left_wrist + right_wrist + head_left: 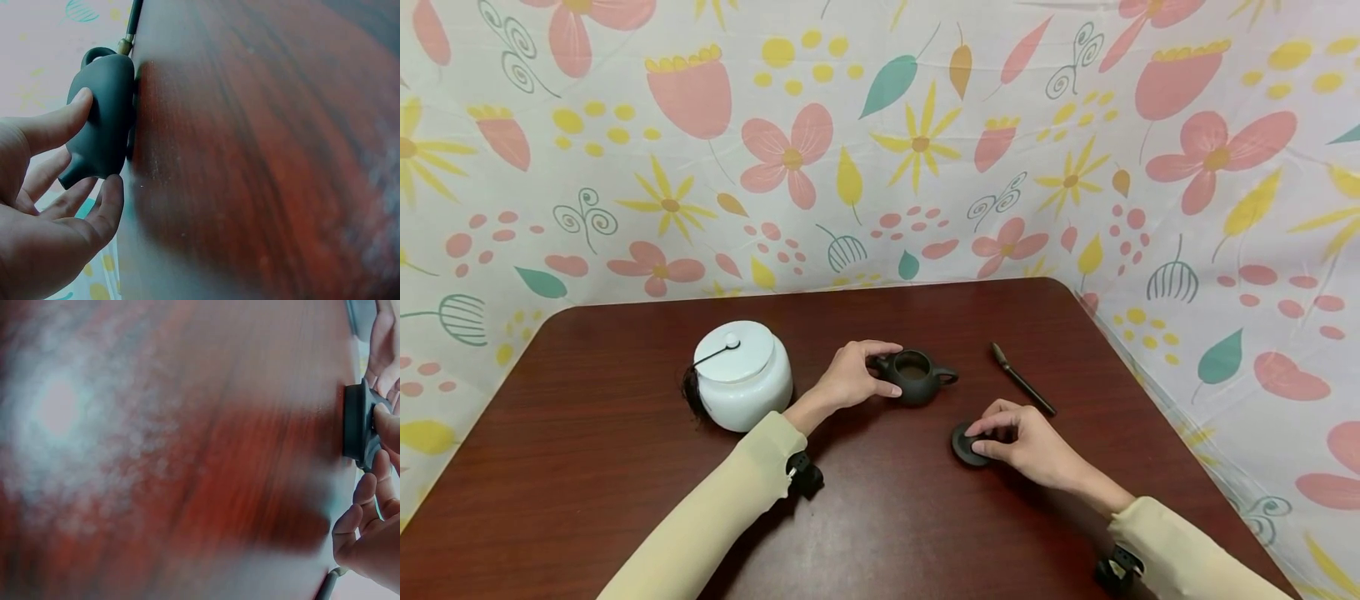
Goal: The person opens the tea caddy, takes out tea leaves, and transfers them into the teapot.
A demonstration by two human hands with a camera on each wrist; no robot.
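A small dark teapot (913, 377) stands lidless on the table, its round mouth facing up and its looped handle to the right. My left hand (853, 375) holds it from the spout side, thumb on the near wall and index finger across the far side. In the left wrist view the thumb presses the dark body (109, 119) and the other fingers lie around the spout end. Right of the pot, my right hand (1026, 442) pinches the round dark lid (964, 446) from above. The right wrist view has the lid (355, 425) flat, right at the tabletop.
A white lidded jar (747, 400) with a dark cord and tassel stands left of my left forearm. A dark brush-like pen (1028, 387) lies behind my right hand. The brown table (587, 467) ends at a flower-patterned cloth (880, 167) behind and at the right.
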